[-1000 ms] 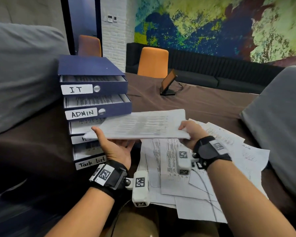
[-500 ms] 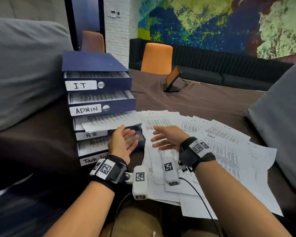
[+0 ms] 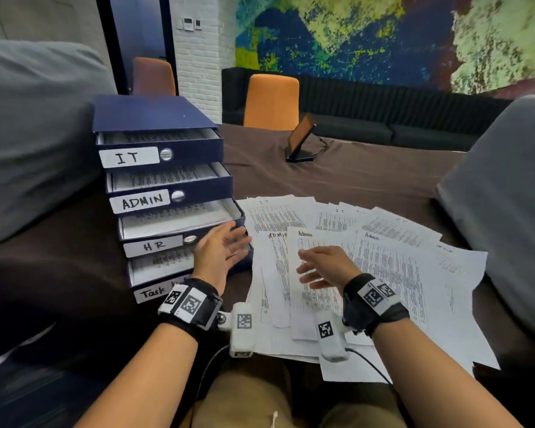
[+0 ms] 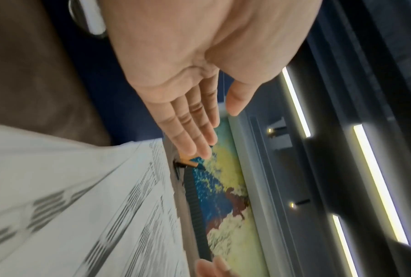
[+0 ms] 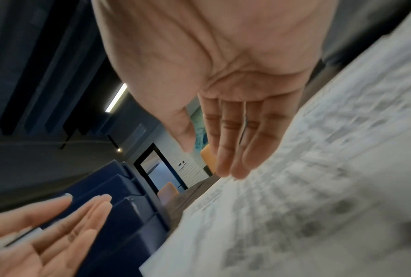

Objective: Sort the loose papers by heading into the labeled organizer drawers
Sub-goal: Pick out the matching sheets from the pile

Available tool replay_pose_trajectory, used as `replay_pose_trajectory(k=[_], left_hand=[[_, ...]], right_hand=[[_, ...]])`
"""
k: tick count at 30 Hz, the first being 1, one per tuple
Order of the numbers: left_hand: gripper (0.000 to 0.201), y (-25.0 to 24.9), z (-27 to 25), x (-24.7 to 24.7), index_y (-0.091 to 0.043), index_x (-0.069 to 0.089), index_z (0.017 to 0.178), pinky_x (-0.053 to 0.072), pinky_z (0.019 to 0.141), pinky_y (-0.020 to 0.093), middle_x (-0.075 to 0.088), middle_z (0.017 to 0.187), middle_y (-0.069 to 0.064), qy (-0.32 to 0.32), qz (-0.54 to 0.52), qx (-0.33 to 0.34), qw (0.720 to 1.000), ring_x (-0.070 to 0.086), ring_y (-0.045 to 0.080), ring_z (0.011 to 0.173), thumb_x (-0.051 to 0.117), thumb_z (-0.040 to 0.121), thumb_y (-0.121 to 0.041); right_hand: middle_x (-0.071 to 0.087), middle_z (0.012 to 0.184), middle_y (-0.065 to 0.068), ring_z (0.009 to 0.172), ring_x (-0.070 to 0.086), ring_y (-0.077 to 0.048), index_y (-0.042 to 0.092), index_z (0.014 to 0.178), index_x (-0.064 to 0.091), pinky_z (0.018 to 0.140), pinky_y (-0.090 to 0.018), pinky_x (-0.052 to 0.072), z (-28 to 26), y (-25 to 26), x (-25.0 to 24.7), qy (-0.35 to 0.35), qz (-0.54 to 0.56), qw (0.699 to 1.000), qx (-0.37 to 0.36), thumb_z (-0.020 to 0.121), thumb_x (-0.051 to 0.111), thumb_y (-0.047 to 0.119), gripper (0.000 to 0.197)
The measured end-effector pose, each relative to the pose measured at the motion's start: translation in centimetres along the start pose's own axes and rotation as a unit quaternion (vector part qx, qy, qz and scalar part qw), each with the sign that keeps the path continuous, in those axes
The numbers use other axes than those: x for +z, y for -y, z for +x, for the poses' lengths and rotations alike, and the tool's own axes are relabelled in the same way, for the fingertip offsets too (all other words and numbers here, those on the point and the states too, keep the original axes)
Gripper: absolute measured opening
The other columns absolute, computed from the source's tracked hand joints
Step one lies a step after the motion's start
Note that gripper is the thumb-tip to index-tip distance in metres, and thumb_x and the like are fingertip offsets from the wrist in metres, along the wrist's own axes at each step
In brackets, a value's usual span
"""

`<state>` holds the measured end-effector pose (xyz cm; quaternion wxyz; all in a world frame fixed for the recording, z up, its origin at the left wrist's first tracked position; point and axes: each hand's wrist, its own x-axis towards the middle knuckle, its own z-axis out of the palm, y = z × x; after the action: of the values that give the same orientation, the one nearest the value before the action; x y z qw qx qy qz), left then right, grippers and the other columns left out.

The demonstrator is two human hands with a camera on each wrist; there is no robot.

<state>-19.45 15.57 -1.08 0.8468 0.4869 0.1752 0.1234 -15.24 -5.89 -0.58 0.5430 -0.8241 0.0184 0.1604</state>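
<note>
While nothing is held, the left hand [image 3: 220, 251] and right hand [image 3: 325, 264] are kept straight-fingered above the fanned white printed papers [image 3: 383, 267], presumably for choosing one.

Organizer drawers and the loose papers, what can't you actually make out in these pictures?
- Bottom drawer label, head view: reads "Task", the rest is hidden by the left hand and its wristband.
- Loose papers: headings "IT" and "Admin" show, but the body text is too small; both wrist views blur it.
- Far-right sheet heading: too small to read.
- Sheets lower in the pile: covered by those above.
</note>
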Motion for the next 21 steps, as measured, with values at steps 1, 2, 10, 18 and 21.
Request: replay_pose_trajectory(k=[1,2,10,18,21], left_hand=[[0.020,0.8,-0.3,0.5,-0.010,0.066,0.114,0.056,0.081,0.035,0.073,0.111,0.012,0.017,0.025,-0.015,0.999,0.074,0.025,0.087,0.055,0.101,-0.021],[0.021,1.7,-0.6,1.0,-0.009,0.066,0.115,0.057,0.083,0.036,0.073,0.112,0.012,0.035,0.047,-0.031,0.998,0.074,0.027,0.091,0.056,0.101,-0.021],[0.024,7.4,-2.8,3.3,-0.005,0.065,0.120,0.057,0.079,0.033,0.072,0.117,0.015,0.125,0.144,-0.143,0.971,0.072,0.028,0.099,0.058,0.101,-0.018],[0.018,9.4,-3.4,3.2,-0.007,0.067,0.112,0.053,0.096,0.042,0.070,0.121,0.017,0.151,0.229,-0.146,0.951,0.066,0.027,0.114,0.062,0.098,-0.017],[0.024,9.2,-3.1,3.1,-0.008,0.068,0.113,0.056,0.092,0.040,0.072,0.117,0.016,0.147,0.221,-0.159,0.951,0.069,0.024,0.106,0.059,0.100,-0.027]], right_hand=[[0.074,0.094,-0.010,0.076,0.072,-0.020,0.006,0.113,0.067,0.062,-0.030,0.058,-0.2,-0.9,-0.8,-0.029,-0.017,0.999,-0.006,0.097,0.062,0.031,0.030],[0.074,0.094,-0.009,0.077,0.070,-0.019,0.007,0.113,0.068,0.067,-0.032,0.059,-0.4,-1.8,-1.5,-0.067,-0.050,0.996,-0.017,0.096,0.062,0.032,0.030],[0.025,0.162,-0.003,0.149,0.024,-0.026,0.025,0.154,0.028,0.119,-0.047,0.026,-4.4,-9.8,-4.5,-0.072,-0.359,0.929,0.053,0.075,0.070,0.067,0.099],[0.046,0.149,0.000,0.134,0.047,-0.022,0.029,0.142,0.048,0.108,-0.039,0.041,-4.7,-13.2,-4.5,-0.160,-0.378,0.912,-0.020,0.101,0.044,0.031,0.041],[0.051,0.146,0.009,0.134,0.047,-0.018,0.038,0.142,0.049,0.110,-0.035,0.037,-4.7,-13.2,-4.3,-0.195,-0.313,0.928,-0.045,0.100,0.045,0.026,0.043]])
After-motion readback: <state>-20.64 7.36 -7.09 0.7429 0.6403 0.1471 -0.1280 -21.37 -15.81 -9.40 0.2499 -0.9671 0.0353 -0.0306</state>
